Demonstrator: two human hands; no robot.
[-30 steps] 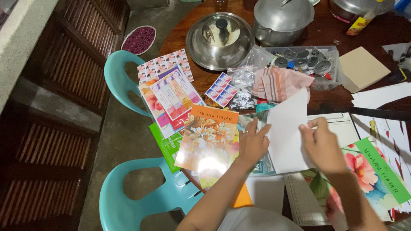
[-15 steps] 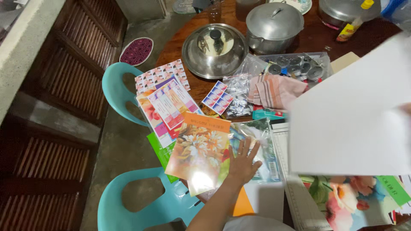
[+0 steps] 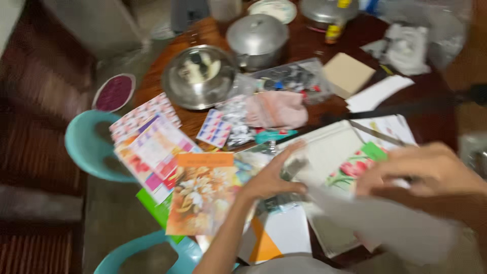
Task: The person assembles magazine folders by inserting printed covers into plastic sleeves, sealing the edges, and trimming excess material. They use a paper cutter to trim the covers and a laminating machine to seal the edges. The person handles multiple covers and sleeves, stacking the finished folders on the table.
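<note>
Two hands over a paper-strewn wooden table, head view, motion-blurred.

The left hand (image 3: 271, 177) rests flat near the table's near edge, fingers spread wide, on a clear plastic sleeve (image 3: 276, 200) beside an orange flower-printed booklet (image 3: 203, 195). The right hand (image 3: 421, 170), toward the near right corner, appears to pinch the upper edge of a white sheet (image 3: 390, 223), though blur hides the exact grip; the sheet hangs out over the near edge. Under this hand lies a card with red flowers (image 3: 352, 170). At the left edge lie pink sticker sheets (image 3: 147, 137); mid-table, a pink cloth (image 3: 279, 109); toward the far edge, a steel lid (image 3: 198, 76) and a lidded pot (image 3: 258, 38). Teal chairs (image 3: 91, 144) stand beside the left edge.
</note>
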